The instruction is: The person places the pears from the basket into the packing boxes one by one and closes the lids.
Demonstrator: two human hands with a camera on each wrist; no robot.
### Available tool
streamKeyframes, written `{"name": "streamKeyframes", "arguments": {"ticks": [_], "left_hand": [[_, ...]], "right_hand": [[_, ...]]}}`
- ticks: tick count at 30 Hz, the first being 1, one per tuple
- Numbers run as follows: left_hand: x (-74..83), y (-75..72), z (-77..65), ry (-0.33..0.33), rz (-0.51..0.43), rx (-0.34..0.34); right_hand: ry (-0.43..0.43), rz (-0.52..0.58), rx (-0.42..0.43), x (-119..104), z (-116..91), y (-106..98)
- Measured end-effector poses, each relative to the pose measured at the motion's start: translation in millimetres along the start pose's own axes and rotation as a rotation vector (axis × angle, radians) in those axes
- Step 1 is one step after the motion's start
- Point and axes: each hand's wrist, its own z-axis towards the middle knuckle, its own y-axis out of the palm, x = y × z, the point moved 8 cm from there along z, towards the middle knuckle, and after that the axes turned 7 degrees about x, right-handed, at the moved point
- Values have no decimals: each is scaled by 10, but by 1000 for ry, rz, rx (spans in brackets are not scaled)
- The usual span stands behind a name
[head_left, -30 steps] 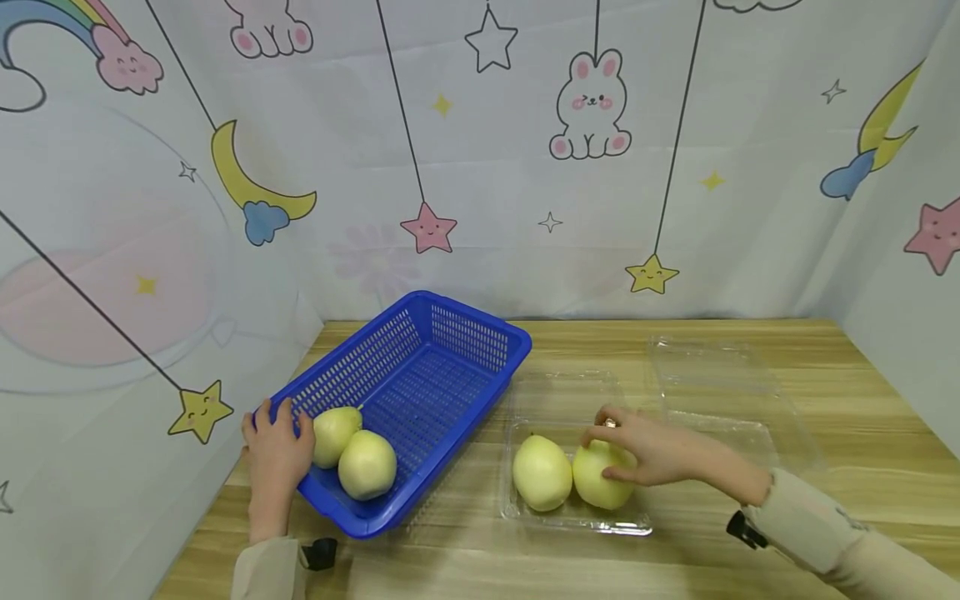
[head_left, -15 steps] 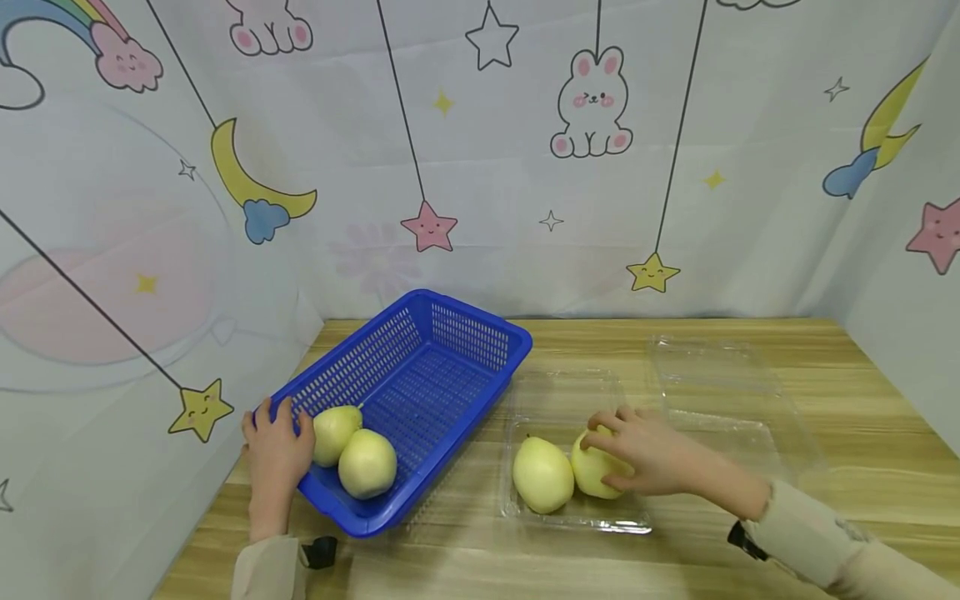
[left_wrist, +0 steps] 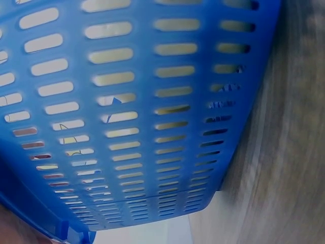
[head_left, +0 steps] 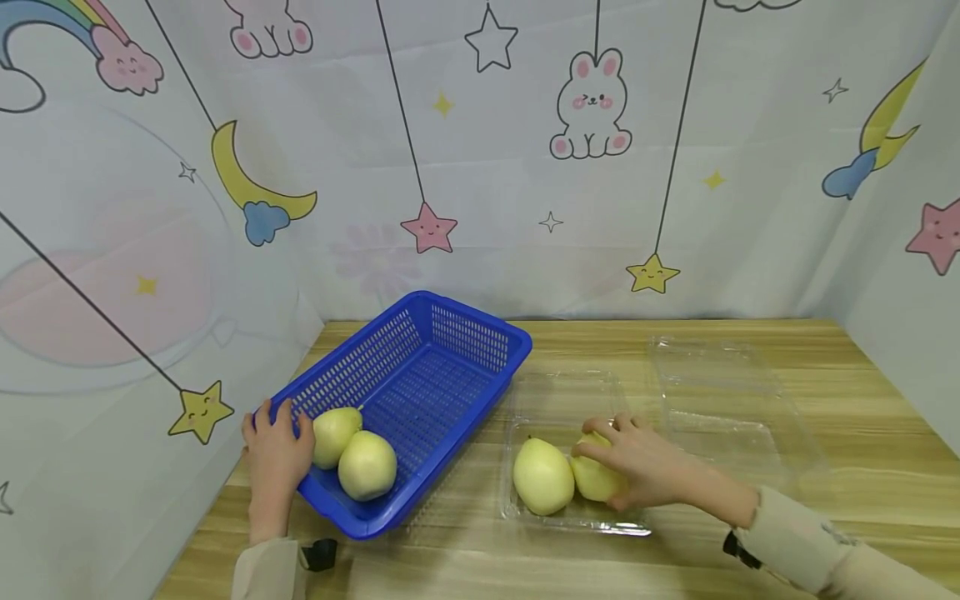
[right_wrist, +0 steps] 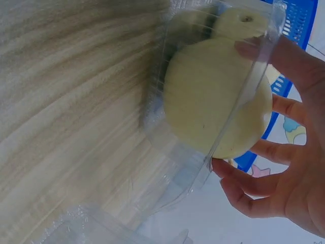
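A blue plastic basket (head_left: 450,400) stands slanted on the table, with two pale yellow pears (head_left: 367,465) at its near end. My left hand (head_left: 277,450) grips the basket's left rim, thumb on the inner side; the left wrist view is filled by the slotted wall (left_wrist: 117,117). To the right, a clear plastic clamshell box (head_left: 577,523), lid folded back, holds two more pears side by side. Around the right one (right_wrist: 213,96) my right hand (head_left: 645,465) curls, thumb and fingers on its sides. The left pear (head_left: 543,477) in the box sits untouched beside it.
Another clear clamshell box (head_left: 720,425) lies with its lid back on the wooden table (head_left: 847,400), behind my right forearm. A white cloth (head_left: 487,275) with cartoon prints hangs behind and at both sides of the table.
My right hand has shifted from the top of the right pear down toward its right side, and that pear has moved slightly left. My left hand and the basket have stayed put.
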Motion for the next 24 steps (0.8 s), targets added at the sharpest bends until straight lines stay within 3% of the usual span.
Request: {"name": "streamKeyframes", "arguments": {"ticks": [11,24], "left_hand": [[-8,3,6,-5,-1,-7],[-9,6,10,4,3,5]], "right_hand": [[-13,110,-166,33,19,4],[-18,102,-57,99,73,-127]]}}
